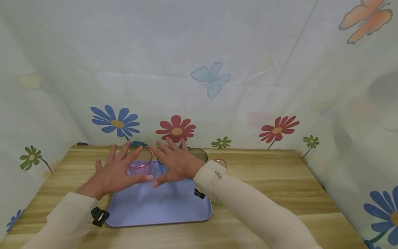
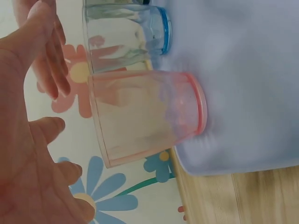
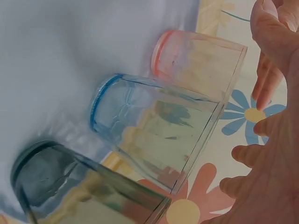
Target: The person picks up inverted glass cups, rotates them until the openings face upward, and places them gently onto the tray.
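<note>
Cream sleeves (image 1: 258, 207) extended, hands (image 1: 115, 174) splayed wide; near tinted glasses (image 2: 145, 116), above lavender tray (image 1: 161, 207)

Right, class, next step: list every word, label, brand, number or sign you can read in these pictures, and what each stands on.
No text can be read.
Small dark mark on the right sleeve: too small to tell if it is writing.
Pink cup, blue cup, dark cup and tray: no lettering shows.
Backdrop: printed flowers and butterflies, no words seen.
</note>
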Demonstrator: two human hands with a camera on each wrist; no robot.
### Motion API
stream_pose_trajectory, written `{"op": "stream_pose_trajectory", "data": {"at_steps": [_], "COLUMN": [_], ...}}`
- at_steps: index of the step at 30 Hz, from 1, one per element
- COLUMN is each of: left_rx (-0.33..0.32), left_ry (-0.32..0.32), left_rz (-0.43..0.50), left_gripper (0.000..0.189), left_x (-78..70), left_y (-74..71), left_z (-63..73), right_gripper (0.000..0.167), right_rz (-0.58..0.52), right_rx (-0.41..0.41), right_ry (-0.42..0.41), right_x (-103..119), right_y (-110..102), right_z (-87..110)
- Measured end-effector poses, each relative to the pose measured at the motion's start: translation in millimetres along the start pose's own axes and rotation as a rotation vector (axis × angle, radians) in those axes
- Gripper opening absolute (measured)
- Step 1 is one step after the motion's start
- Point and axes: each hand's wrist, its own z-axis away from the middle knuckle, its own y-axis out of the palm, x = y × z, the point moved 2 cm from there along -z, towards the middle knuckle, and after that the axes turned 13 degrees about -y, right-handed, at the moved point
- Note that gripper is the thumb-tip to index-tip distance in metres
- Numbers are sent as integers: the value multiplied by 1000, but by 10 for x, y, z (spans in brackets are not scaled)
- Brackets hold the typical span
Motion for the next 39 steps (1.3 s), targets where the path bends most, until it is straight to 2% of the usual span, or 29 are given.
{"op": "stream_pose_trajectory", "data": {"at_steps": [9, 17, 27, 33, 39], "left_rx": [-21, -13, -16, -15, -3], "left_ry": [-15, -33, -65, -75, -88], "left_rz": [-30, -39, -69, -41, -53], "left_gripper": [114, 115, 114, 114, 115], "left_x": [-50, -50, 117, 194, 291], "left_y": [15, 36, 22, 62, 118], "left_z": [141, 250, 387, 455, 488], "right_gripper": [119, 117, 116, 114, 114], "right_rz": [-31, -53, -65, -110, -119], "right_rx": [-16, -32, -44, -48, -60], "right_ry": [-11, -11, 11, 34, 57], "right_x": [-45, -101, -218, -333, -440], "right_y": [10, 0, 12, 33, 57], "right_z": [285, 488, 734, 896, 1054]}}
